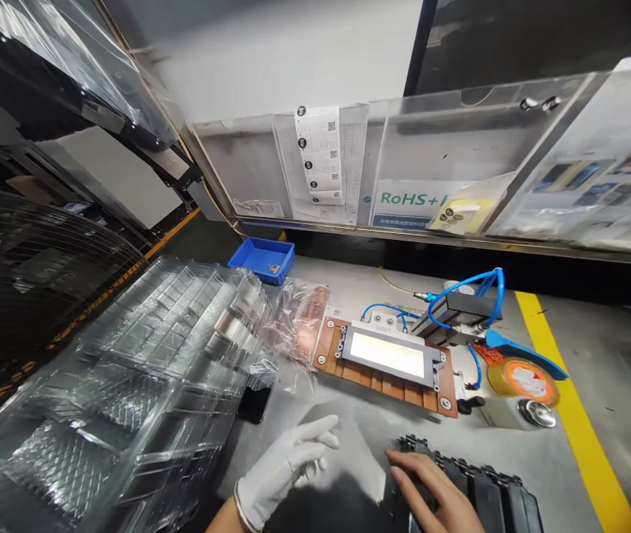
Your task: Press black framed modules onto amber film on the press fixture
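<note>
The black ribbed plastic tray, lying at the near edge of the grey worktop, is cut off by the frame and partly covered by the bare right hand laid flat on it. The white-gloved left hand is held loosely curled, empty, beside it. A copper-framed fixture plate is seen beyond, with stacked clear plastic trays at left.

Bright overhead light, glare on clear plastic trays, edges bowed and motion-blurred, left dim

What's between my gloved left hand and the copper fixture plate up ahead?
In the head view, only bare grey tabletop lies between the left hand and the copper fixture plate; a dark phone-like slab sits off to the left.
</note>
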{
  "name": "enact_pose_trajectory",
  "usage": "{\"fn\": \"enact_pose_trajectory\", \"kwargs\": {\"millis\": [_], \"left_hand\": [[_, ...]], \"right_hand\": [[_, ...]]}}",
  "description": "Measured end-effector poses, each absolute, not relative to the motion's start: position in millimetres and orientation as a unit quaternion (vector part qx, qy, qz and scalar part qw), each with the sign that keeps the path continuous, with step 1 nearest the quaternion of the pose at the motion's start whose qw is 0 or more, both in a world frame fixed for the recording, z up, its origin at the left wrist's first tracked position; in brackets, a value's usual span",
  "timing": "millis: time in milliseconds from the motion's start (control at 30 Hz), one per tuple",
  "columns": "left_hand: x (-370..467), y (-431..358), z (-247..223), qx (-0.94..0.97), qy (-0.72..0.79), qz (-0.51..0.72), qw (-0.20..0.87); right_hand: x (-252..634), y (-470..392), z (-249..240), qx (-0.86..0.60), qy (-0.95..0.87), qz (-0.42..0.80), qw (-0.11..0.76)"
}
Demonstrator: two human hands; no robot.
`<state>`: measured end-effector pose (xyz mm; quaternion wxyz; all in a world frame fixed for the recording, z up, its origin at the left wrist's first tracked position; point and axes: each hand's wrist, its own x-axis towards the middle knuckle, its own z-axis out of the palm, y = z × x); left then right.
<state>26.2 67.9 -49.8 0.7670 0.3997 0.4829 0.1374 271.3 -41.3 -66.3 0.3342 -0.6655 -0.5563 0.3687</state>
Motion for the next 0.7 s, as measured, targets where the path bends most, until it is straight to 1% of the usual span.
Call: {"fn": "enact_pose_trajectory", "kwargs": {"millis": [133, 233, 300, 333, 400, 467, 500, 533, 600, 633, 700], "left_hand": [[27.5, 48.4, -40.3, 0.377, 0.439, 0.132, 0.805], [27.7, 42.5, -32.9, 0.407, 0.389, 0.119, 0.818], [26.6, 39.8, -32.8, 0.459, 0.391, 0.068, 0.795], [26.3, 39.0, -34.5, 0.512, 0.419, 0.026, 0.75], [28.4, 40.0, -40.0, 0.623, 0.496, -0.035, 0.604], [37.1, 45.3, -46.3, 0.706, 0.531, -0.026, 0.468], [44.8, 49.8, -49.1, 0.734, 0.523, 0.001, 0.433], [54.7, 55.6, -51.6, 0.754, 0.505, 0.03, 0.419], [80.9, 70.5, -56.3, 0.811, 0.452, 0.064, 0.366], [96.2, 79.6, -58.8, 0.842, 0.422, 0.071, 0.327], [127.8, 100.0, -64.5, 0.905, 0.359, 0.066, 0.217]], "right_hand": [[229.8, -21.4, -57.4, -0.624, -0.576, 0.373, 0.374], [216.3, -17.1, -58.2, -0.617, -0.563, 0.406, 0.37], [217.8, -18.0, -61.9, -0.633, -0.545, 0.416, 0.36], [221.1, -19.4, -64.9, -0.653, -0.528, 0.412, 0.353], [230.6, -24.4, -72.7, -0.7, -0.487, 0.394, 0.342], [239.8, -31.6, -81.4, -0.73, -0.459, 0.379, 0.337], [243.1, -35.7, -85.2, -0.733, -0.456, 0.372, 0.341], [245.1, -39.7, -88.2, -0.728, -0.461, 0.374, 0.343], [246.9, -46.8, -91.4, -0.71, -0.477, 0.398, 0.33], [247.7, -49.6, -91.6, -0.702, -0.484, 0.417, 0.315], [252.9, -53.8, -90.8, -0.693, -0.49, 0.448, 0.28]]}}
